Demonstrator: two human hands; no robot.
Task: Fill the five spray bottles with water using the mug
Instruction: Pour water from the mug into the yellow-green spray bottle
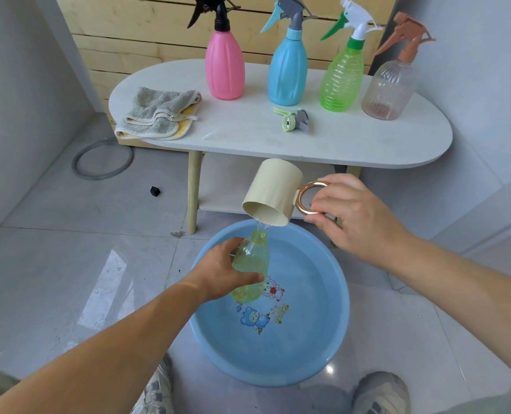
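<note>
My left hand [221, 271] grips a pale green clear bottle [252, 268] without its spray head, held over the blue basin [331, 339]. My right hand [346, 213] pinches the gold ring handle of a cream mug [273, 192], tipped mouth-down above the bottle's neck. A thin stream of water runs from the mug into the neck. On the white table [352, 141] stand a pink bottle [225, 64], a blue bottle [287, 70], a green bottle [342, 76] and a clear brownish bottle [390, 85], all with spray heads on. A loose green spray head [293, 119] lies on the table.
A folded grey and yellow cloth [158, 113] lies on the table's left end. The basin holds water and stands on the tiled floor between my shoes [379, 392]. A grey ring [102, 159] and a small black block [155, 191] lie on the floor at left.
</note>
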